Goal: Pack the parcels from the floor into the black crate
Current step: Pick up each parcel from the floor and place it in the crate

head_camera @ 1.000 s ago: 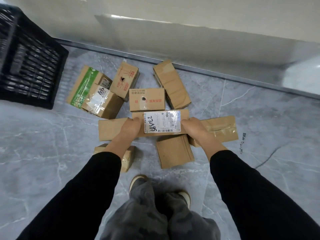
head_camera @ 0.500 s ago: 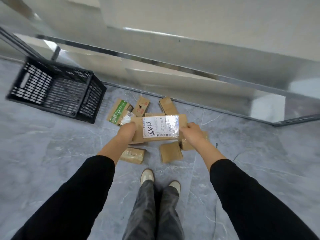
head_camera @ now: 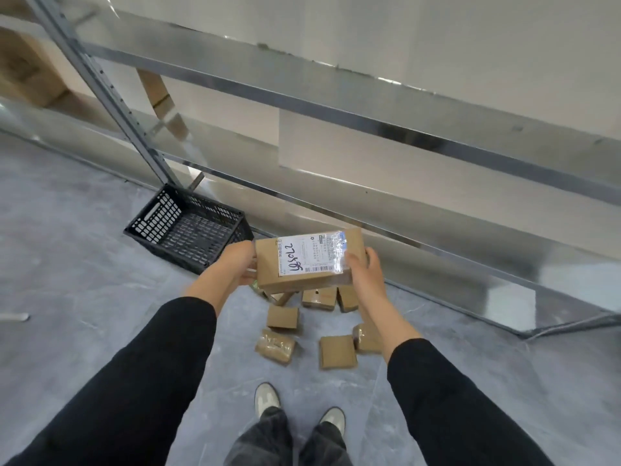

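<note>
Fingers of right hand and left hand clamped on opposite ends of brown cardboard parcel with white label, held in the air just right of black slatted plastic crate. Swing left, keep level, lower inside before releasing. Lifted higher above small brown floor boxes than half a second ago.

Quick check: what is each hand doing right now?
Left hand: grips the left end of the labelled parcel.
Right hand: grips its right end.
</note>
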